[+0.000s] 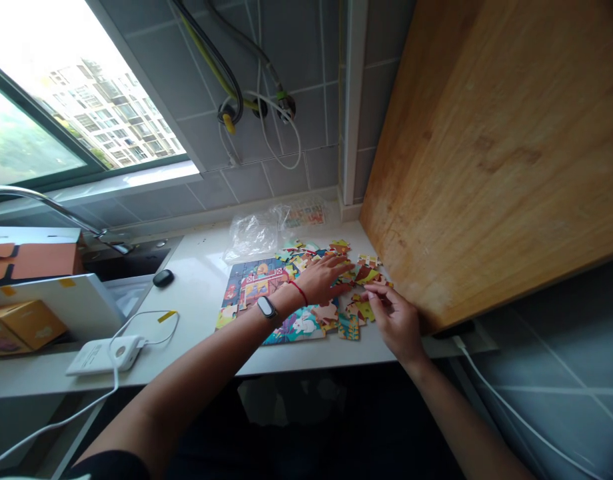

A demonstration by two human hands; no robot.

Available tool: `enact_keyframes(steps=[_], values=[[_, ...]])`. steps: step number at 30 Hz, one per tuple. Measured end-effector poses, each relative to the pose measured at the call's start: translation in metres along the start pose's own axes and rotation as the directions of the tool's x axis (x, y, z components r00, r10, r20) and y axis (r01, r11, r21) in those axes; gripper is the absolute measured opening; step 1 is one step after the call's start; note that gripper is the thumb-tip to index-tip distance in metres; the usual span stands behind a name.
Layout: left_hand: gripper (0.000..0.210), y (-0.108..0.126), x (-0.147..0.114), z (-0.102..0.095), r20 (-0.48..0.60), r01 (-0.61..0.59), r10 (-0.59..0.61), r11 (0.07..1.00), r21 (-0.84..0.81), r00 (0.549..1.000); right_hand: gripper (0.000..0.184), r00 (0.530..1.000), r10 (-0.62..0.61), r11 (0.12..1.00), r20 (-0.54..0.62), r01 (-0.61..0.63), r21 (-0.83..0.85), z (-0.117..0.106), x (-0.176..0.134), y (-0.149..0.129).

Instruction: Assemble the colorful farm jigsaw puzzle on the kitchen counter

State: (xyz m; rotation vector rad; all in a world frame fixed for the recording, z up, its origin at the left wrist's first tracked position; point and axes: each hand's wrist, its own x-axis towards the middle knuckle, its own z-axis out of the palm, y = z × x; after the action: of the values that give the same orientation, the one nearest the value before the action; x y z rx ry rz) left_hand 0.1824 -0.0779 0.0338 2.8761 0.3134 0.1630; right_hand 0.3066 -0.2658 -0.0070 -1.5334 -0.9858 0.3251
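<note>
A partly joined jigsaw puzzle with a barn and animals lies on the white counter. Loose puzzle pieces are heaped over and beside its right side. My left hand, with a watch and a red cord at the wrist, reaches across the puzzle; its fingers are stretched out flat over the heap. At the heap's right edge, my right hand has thumb and forefinger pinched together on what appears to be a puzzle piece, mostly hidden by the fingertips.
Crumpled clear plastic lies behind the puzzle. A large wooden board leans close on the right. To the left are a black oval object, a white power bank with a cable, boxes and a sink with a faucet.
</note>
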Motion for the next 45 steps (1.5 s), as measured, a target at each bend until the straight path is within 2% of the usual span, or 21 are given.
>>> enact_keyframes(steps=[1, 4, 8, 11, 14, 21, 26, 30, 36, 41, 45], values=[[0.055, -0.004, 0.008, 0.003, 0.002, -0.001, 0.001, 1.0, 0.003, 1.0, 0.021, 1.0, -0.01, 1.0, 0.004, 0.01, -0.002, 0.0, 0.0, -0.001], [0.039, -0.011, 0.022, 0.008, 0.003, -0.023, 0.023, 0.999, 0.023, 1.0, 0.02, 0.999, -0.029, 1.0, -0.014, 0.029, -0.005, 0.001, 0.001, 0.0], [0.034, -0.013, 0.026, 0.009, -0.029, -0.018, 0.02, 0.996, 0.084, 0.999, 0.018, 0.999, -0.004, 1.0, -0.05, 0.005, 0.014, 0.001, 0.002, 0.004], [0.033, -0.013, 0.025, 0.011, -0.052, 0.003, 0.004, 0.992, 0.13, 0.999, 0.017, 1.0, 0.008, 1.0, 0.002, -0.008, 0.02, 0.002, 0.002, 0.004], [0.031, -0.015, 0.026, 0.014, -0.07, 0.01, 0.001, 0.988, 0.156, 0.998, 0.017, 0.999, -0.032, 0.999, 0.041, 0.034, -0.041, 0.002, 0.002, 0.003], [0.031, -0.026, 0.029, 0.015, -0.143, 0.02, -0.015, 0.999, 0.039, 0.99, 0.017, 0.992, -0.101, 0.981, 0.078, 0.113, -0.16, 0.001, 0.005, 0.002], [0.03, -0.031, 0.025, 0.009, -0.099, 0.028, -0.027, 1.0, 0.009, 0.995, 0.018, 0.987, -0.12, 0.976, 0.108, 0.137, -0.168, 0.002, 0.005, 0.003], [0.041, -0.031, 0.024, 0.011, -0.075, -0.029, 0.03, 1.0, 0.011, 0.997, 0.018, 0.984, -0.137, 0.974, 0.115, 0.155, -0.164, 0.003, 0.005, 0.003], [0.049, -0.032, 0.031, 0.013, -0.076, 0.024, -0.028, 0.998, -0.052, 0.997, 0.018, 0.985, -0.115, 0.973, 0.131, 0.138, -0.184, 0.002, 0.006, -0.001], [0.051, -0.033, 0.039, 0.007, -0.059, -0.022, 0.016, 0.995, -0.101, 0.998, 0.02, 0.983, -0.095, 0.974, 0.159, 0.125, -0.189, 0.002, 0.005, -0.002], [0.059, -0.035, 0.042, -0.006, -0.04, -0.005, 0.002, 0.996, -0.09, 0.999, 0.02, 0.984, -0.088, 0.976, 0.154, 0.116, -0.186, 0.003, 0.005, -0.002]])
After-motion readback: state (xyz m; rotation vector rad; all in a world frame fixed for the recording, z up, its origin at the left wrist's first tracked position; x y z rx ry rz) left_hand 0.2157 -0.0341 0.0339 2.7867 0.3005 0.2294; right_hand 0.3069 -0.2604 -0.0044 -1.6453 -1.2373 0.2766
